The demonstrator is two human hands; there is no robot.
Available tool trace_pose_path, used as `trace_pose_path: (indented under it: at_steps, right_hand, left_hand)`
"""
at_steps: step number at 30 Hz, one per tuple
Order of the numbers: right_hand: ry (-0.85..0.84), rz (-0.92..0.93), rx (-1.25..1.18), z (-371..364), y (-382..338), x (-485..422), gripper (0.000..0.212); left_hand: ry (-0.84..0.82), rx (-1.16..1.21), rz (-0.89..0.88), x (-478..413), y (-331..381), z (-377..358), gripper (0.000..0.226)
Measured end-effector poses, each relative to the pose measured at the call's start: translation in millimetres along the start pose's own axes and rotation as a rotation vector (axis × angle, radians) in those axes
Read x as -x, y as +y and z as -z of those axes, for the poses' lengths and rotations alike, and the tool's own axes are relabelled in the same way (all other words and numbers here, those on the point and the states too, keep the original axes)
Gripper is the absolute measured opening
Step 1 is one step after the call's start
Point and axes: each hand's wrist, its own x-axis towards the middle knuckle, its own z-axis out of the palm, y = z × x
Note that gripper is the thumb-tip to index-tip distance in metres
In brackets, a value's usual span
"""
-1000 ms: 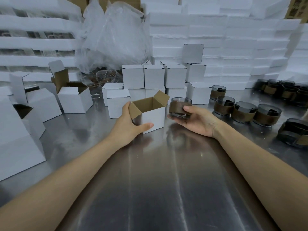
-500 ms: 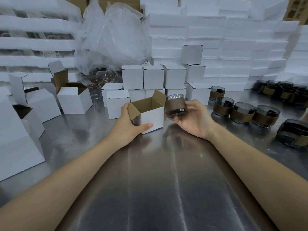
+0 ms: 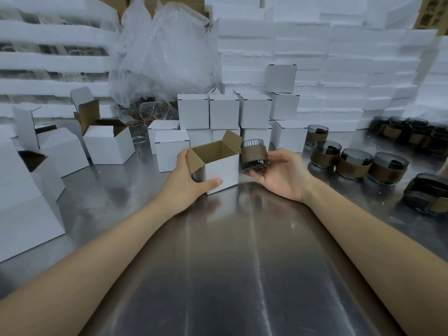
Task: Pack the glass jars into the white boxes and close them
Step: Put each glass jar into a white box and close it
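Head-worn view, facing forward-down, near table

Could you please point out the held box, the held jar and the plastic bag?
held box (image 3: 225, 168), head view, white front wall.
held jar (image 3: 253, 155), head view, brown band.
plastic bag (image 3: 164, 52), head view, crumpled middle.

Only blurred, unreadable print shows on the brown carton.
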Motion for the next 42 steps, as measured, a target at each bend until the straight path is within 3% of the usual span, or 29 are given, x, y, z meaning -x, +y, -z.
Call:
trace_pose_path:
  at_steps: [4, 8, 14, 18, 22, 31, 42]
  right_hand:
    - [0.036, 0.091, 0.080, 3, 3, -1, 0.030]
    - [0.179, 0.228, 0.371, 1, 8, -7, 0.004]
    - [0.380, 0.322, 0.730, 1, 14, -9, 0.052]
    - [0.416, 0.313, 0.892, 1, 17, -9, 0.079]
    - [0.363, 0.279, 0.901, 3, 17, -11, 0.080]
    - [0.352, 0.409, 0.927, 1, 15, -6, 0.082]
    - [0.488, 0.690, 1.215, -7, 19, -8, 0.064]
  left_hand:
    - [0.001, -0.001, -0.007, 1, 1, 0, 0.103]
    - [-0.010, -0.021, -0.013, 1, 2, 0, 0.103]
    - [-0.011, -0.002, -0.028, 2, 3, 0, 0.103]
    - [-0.015, -0.003, -0.023, 3, 3, 0, 0.105]
    - [-0.014, -0.006, -0.024, 2, 4, 0, 0.105]
    - [-0.018, -0.030, -0.014, 2, 4, 0, 0.105]
    - [-0.019, 0.000, -0.007, 1, 2, 0, 0.099]
